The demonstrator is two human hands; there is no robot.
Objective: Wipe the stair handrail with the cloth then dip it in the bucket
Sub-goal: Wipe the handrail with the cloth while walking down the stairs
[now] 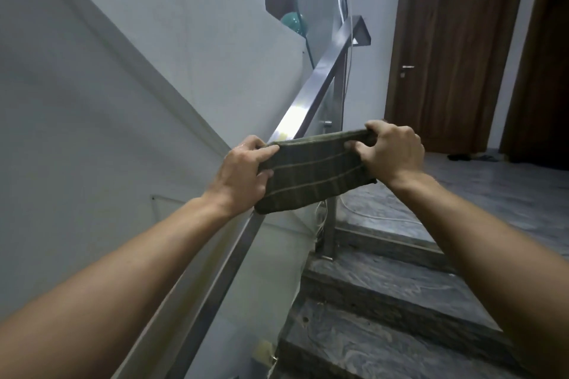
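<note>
Stairwell seen from above by a person looking down at their own two bare arms, with a metal handrail [320,77] as the landmark, running diagonally from the lower left up to the upper middle. Left of the handrail is a pale wall [92,86] crossed by a sloping band. The left hand [243,169] sits just left of the handrail, its grip closed on the left edge of a cloth [314,172], thumb on top and fingers curled beneath. The cloth is dark green with thin pale stripes, folded, and stretched flat across the handrail; its lower edge hangs over the rail, though whether it presses on the metal cannot be told. A bright reflection shines on the handrail just above the cloth. The right hand [392,149] is right of the handrail, its grip closed on the cloth's upper right corner, bunching the fabric between thumb and fingers. Below the cloth, a metal post [331,224] drops from the handrail to the steps. Right of the handrail, dark grey marbled steps [385,295] rise to a landing. Beyond the landing, well right of the handrail, stands a closed brown wooden door [455,49] with a metal handle. Near the handrail's top end, a teal rounded object [292,23] shows through a glass panel.
</note>
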